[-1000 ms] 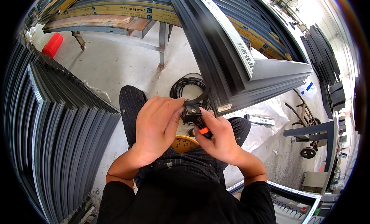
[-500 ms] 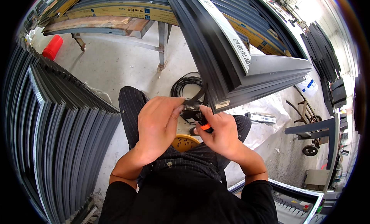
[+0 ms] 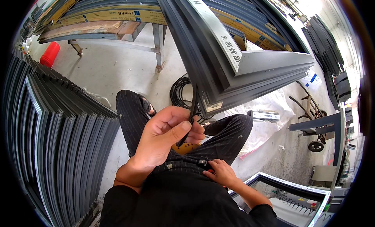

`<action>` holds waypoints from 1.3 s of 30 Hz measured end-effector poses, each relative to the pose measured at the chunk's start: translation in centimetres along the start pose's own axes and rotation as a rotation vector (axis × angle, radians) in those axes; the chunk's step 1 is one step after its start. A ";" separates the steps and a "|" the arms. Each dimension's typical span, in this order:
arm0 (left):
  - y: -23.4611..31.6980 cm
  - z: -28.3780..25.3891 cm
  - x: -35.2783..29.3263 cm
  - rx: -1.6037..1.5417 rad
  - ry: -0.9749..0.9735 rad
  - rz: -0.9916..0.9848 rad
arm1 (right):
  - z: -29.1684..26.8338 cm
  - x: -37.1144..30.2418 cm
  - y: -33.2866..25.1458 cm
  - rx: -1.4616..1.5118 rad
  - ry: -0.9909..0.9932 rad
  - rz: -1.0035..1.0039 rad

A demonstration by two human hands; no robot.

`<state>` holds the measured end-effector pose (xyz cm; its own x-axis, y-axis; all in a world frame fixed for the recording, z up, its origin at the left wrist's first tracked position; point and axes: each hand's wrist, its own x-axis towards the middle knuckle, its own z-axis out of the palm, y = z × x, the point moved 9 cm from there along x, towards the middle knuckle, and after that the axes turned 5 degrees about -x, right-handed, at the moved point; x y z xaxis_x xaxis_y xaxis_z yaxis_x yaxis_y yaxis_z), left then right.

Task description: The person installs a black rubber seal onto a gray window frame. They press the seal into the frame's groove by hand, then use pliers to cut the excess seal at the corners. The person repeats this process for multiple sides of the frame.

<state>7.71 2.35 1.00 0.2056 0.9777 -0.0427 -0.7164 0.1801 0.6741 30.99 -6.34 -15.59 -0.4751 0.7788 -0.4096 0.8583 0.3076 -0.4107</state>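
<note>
A black rubber sealing strip (image 3: pixel 194 102) runs down from the corner of a dark metal frame (image 3: pixel 250 84) in front of me. My left hand (image 3: pixel 166 131) pinches this strip between thumb and fingers, just below the frame's corner. Down at my lap, my right hand (image 3: pixel 222 173) is closed around a black-and-orange hand tool (image 3: pixel 202 162). Its small metal head shows past the fingers, while most of the handle is hidden. Behind my left hand, a coil of black strip (image 3: pixel 177 92) lies on the floor.
Many dark frames (image 3: pixel 66 148) stand stacked at the left. A workbench (image 3: pixel 97 29) with long profiles and a red bucket (image 3: pixel 50 54) are farther off. A hand truck (image 3: pixel 312 125) stands right, near a white sheet (image 3: pixel 273 105). A yellow stool (image 3: pixel 183 148) shows below me.
My right hand has drawn back from the strip to my lap with the tool. My left hand keeps the strip, now turned palm inward and slightly lower. The view has shifted a little.
</note>
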 end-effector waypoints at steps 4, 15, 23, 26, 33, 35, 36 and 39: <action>-1.0 1.3 0.2 -0.175 -0.010 -0.039 | -4.0 0.9 -2.1 0.062 0.182 -0.159; 0.6 1.6 -0.1 0.346 0.093 0.403 | -14.7 3.3 -12.1 1.042 0.761 -0.504; 1.3 -0.4 3.3 0.191 0.152 0.214 | -22.3 -2.1 -15.0 -0.109 1.052 -0.562; 1.2 0.0 4.8 0.086 0.067 0.109 | -23.3 -1.3 -14.2 0.138 0.852 -0.562; 1.6 0.0 6.7 0.202 0.093 0.048 | -20.2 1.5 -12.0 0.956 0.338 -0.431; 1.4 -0.4 7.0 0.204 0.088 0.098 | -19.6 1.8 -11.9 1.014 0.312 -0.432; 1.4 -0.5 7.1 0.206 0.087 0.122 | -19.4 1.9 -11.8 1.037 0.313 -0.429; 1.4 -0.4 6.9 0.239 0.105 0.147 | -18.7 2.1 -11.6 1.076 0.315 -0.420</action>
<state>7.90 9.35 1.35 0.0322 0.9995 0.0009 -0.5533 0.0170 0.8328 23.65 1.97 3.54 -0.4820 0.8730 0.0753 -0.0260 0.0716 -0.9971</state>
